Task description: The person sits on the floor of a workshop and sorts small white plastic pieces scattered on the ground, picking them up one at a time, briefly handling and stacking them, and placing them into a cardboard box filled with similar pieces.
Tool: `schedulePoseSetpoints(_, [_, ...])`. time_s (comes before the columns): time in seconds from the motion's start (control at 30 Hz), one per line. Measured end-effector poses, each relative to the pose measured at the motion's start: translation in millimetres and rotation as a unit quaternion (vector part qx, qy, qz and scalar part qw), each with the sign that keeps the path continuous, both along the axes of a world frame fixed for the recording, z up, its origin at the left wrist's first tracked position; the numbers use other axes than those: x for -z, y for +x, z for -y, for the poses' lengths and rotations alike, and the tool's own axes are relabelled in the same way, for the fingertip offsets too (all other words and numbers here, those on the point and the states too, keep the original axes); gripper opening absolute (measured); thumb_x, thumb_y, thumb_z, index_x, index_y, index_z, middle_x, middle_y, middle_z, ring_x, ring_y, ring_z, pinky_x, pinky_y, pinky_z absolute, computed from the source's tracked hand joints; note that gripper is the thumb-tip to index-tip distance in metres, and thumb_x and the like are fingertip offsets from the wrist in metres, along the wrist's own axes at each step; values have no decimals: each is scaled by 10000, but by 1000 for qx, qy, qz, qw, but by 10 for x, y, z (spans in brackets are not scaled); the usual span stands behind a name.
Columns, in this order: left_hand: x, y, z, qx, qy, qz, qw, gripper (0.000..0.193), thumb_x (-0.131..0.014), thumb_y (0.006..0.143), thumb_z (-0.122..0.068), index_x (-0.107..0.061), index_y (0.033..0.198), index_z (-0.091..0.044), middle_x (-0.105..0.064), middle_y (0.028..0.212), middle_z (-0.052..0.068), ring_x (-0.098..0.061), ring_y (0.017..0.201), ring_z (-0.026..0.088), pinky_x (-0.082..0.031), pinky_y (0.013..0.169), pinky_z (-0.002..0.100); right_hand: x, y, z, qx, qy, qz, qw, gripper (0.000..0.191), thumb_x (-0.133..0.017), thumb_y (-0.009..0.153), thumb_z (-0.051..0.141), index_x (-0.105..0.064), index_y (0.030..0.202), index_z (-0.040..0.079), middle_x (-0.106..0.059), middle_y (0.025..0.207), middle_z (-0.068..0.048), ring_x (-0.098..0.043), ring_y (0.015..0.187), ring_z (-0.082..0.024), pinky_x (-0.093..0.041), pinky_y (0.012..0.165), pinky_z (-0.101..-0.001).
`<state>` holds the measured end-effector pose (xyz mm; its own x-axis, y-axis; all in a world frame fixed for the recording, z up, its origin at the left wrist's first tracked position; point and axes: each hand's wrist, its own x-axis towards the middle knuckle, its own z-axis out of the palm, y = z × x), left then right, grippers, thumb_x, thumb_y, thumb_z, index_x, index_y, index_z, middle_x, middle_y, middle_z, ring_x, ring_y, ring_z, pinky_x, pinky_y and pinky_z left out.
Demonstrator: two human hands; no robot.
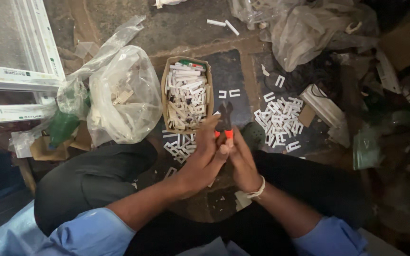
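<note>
Item one, upper left of the frame: a white plastic window frame section (22, 52) lying flat on the floor.

Item two, left of centre: a clear plastic bag (119, 95) with pale plastic offcuts inside, and a green bottle (62, 127) just beside it at its lower left.

Item three, upper right: a heap of crumpled clear plastic sheeting (304, 33).

Item four, upper centre: an open brown cardboard box (186, 95), filled with short white plastic strips.

Item five, right of centre: a loose pile of small white U-shaped plastic clips (279, 121) on the dark floor; more of them lie scattered below the box.

Item six, centre: our left hand (204, 159) and right hand (244, 163), pressed against each other. Both are closed together round the orange handles of a pair of small black-jawed cutting pliers (224, 122), which stand upright just right of the box's lower corner, black head uppermost. We cannot tell whether anything sits in the cutting head. A white band (257, 190) circles the right wrist.
</note>
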<state>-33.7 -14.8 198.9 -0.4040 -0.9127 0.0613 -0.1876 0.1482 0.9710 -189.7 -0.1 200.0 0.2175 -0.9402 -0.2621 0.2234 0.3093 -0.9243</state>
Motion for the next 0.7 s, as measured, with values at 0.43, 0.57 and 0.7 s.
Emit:
schedulePoseSetpoints(0.43, [-363,151,280,-46,-112,161,980,465,-538,1056,-349,-648,1361,-15,-697,1253,202,-640,1209,331,-438,1037,502,277,-79,-60,-57,109,21,992,451,-472,1087,442,-611,1095,13,-594,856,-15,-543,735,-118,-447,668,-272])
schedulePoseSetpoints(0.57, [-354,202,268,-60,-45,55,996,287,-672,975,-232,-749,1064,31,-746,914,176,-725,860,334,-553,811,424,398,-55,-143,-83,34,56,994,485,-476,1107,470,-574,944,24,-600,814,-25,-574,731,-123,-489,696,-289])
schedulePoseSetpoints(0.7, [-337,218,224,-59,-73,30,995,209,-710,937,-147,-751,1036,32,-752,951,177,-733,857,333,-556,791,405,444,-37,-192,-75,30,63,995,435,-507,1097,430,-550,954,21,-563,761,-17,-543,676,-109,-481,645,-292])
